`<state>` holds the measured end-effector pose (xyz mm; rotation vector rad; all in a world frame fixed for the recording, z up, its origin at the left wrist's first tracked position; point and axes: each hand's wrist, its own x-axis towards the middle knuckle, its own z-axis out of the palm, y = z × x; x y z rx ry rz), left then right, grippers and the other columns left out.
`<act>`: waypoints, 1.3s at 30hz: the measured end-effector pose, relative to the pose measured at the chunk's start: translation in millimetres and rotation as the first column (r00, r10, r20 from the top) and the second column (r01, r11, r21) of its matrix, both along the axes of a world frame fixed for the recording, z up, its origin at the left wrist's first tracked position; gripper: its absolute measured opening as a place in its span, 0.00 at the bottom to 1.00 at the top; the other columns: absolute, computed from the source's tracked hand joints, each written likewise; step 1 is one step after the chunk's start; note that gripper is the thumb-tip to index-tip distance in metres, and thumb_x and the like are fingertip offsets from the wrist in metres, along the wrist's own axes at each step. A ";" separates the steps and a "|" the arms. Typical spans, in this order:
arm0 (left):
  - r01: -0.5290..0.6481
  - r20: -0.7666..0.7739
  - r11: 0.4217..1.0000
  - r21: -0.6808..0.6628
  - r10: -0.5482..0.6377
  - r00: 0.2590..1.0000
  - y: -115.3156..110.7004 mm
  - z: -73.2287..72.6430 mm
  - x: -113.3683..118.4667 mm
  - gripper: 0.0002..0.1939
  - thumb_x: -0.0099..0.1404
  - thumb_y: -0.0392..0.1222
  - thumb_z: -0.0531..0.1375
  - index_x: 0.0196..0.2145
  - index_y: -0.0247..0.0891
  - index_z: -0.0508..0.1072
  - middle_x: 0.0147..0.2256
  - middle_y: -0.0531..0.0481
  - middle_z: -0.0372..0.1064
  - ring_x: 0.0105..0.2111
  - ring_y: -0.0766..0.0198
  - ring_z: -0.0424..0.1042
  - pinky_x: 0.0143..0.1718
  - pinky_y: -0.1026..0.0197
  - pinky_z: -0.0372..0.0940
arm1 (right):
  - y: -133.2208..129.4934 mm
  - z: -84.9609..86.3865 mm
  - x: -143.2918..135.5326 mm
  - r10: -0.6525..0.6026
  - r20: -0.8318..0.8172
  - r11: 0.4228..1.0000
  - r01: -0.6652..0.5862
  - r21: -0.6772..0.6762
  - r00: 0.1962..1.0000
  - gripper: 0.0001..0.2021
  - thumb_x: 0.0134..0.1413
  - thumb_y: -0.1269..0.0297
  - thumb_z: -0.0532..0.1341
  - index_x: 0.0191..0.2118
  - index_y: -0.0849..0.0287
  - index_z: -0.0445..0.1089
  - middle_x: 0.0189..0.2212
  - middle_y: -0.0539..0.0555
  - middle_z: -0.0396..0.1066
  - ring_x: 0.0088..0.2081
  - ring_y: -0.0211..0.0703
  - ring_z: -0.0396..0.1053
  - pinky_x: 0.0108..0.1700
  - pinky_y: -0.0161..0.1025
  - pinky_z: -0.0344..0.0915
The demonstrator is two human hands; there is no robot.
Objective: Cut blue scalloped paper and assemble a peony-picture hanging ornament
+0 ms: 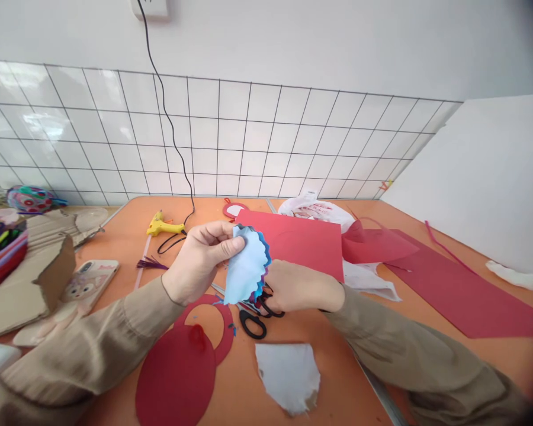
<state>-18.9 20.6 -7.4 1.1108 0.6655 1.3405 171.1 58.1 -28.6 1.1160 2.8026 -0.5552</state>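
My left hand (pixel 208 251) pinches a light blue folded sheet (pixel 246 266) with a scalloped edge between thumb and fingers. Darker blue and purple layers show along its wavy rim. Just right of the sheet, my right hand (pixel 295 287) is closed at the black-handled scissors (pixel 253 325), its fingertips partly hidden by the sheet and the handle loops. The blades lie low over the table, partly covered by the sheet. Beneath are a red ring (pixel 225 337) with small blue scraps and a red oval piece (pixel 177 376). A pale grey piece (pixel 288 376) lies nearer me.
A yellow glue gun (pixel 164 225) with a black cord sits at the back left. Red sheets (pixel 293 236) and a white plastic bag (pixel 313 207) lie behind my right hand. On the left are a phone (pixel 91 281), cardboard (pixel 18 302) and coloured pipe cleaners (pixel 2 260).
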 end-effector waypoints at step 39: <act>0.088 -0.006 0.953 -0.291 -0.093 0.996 4.6 -10.8 6.6 0.14 0.45 0.40 0.76 0.24 0.32 0.77 0.20 0.51 0.73 0.17 0.71 0.68 0.18 0.69 0.62 | -6.2 18.3 6.6 0.321 -0.708 0.901 0.026 0.432 0.629 0.19 0.54 0.79 0.55 0.45 0.53 0.75 0.58 0.57 0.66 0.56 0.48 0.68 0.52 0.49 0.70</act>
